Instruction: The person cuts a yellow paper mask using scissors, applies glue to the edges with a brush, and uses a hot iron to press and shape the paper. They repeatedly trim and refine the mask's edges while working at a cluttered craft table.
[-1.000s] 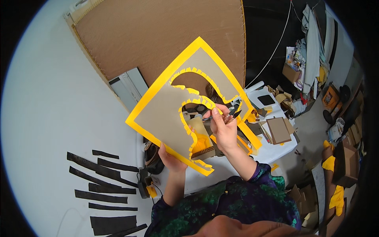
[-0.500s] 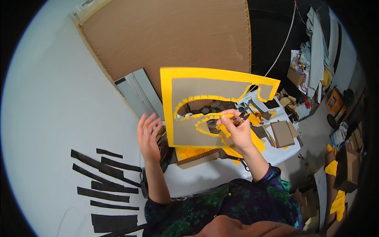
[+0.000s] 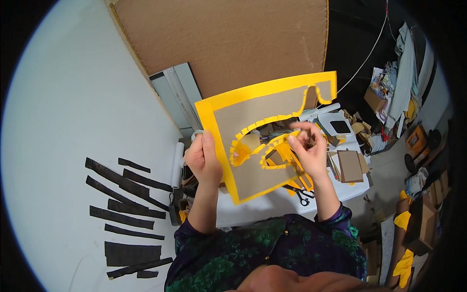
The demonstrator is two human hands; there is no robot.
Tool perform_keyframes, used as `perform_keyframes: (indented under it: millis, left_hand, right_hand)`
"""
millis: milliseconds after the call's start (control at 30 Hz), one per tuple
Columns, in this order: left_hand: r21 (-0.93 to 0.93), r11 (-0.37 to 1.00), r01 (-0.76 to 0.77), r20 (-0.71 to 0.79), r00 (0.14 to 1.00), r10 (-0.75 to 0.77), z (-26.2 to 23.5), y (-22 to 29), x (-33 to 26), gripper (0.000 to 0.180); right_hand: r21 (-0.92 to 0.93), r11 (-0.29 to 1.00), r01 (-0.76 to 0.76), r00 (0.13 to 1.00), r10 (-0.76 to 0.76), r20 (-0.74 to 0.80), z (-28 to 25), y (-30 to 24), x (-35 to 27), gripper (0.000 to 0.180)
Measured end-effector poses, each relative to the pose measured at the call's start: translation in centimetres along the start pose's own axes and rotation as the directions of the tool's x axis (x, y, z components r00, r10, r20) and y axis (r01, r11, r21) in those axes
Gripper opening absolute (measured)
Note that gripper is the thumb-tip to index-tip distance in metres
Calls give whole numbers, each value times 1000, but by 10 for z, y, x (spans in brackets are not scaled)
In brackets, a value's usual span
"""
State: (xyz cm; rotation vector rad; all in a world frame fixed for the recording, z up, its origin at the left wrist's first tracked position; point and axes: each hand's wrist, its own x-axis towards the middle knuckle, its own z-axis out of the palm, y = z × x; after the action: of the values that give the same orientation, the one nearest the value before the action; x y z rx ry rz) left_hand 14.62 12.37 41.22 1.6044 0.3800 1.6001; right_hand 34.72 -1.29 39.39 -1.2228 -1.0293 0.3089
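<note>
- Yellow-edged cardboard sheet (image 3: 258,146) held up in the air above the cluttered counter (image 3: 272,202), between both hands, tilted, long axis rising toward the upper right.
- Left hand (image 3: 204,158) clamps the sheet's left edge, thumb on its face.
- Right hand (image 3: 306,151) is nearer the curved cut-out (image 3: 265,146), fingertips pinched narrow on something small and dark at its yellow rim.

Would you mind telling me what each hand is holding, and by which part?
The left hand grips the yellow-bordered cardboard cutout by its left edge. The right hand pinches a small dark item at the cutout's inner curved opening; what it is cannot be told.
</note>
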Motion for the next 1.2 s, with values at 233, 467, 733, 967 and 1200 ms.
perform_keyframes:
  millis: [233,467,733,967,1200]
  left_hand:
    - [-35,998,47,64,997,-44,2,4,-5,34]
    - [-61,998,-16,140,990,24,8,10,-13,35]
    - [-63,998,10,158,987,0,8,18,-15,34]
    - [-91,996,20,164,986,-5,7,14,-16,35]
    - [-68,996,53,200,979,-38,4,16,-17,34]
  right_hand:
    - [-463,524,715,679,-679,279,7,-34,1,33]
    - [-401,520,754,650,-678,344,29,-44,22,31]
    - [-345,531,774,632,-688,358,35,-40,22,37]
    - [-337,503,796,602,-718,349,38,-35,21,36]
    - [-332,493,804,590,-731,343,37,-35,21,33]
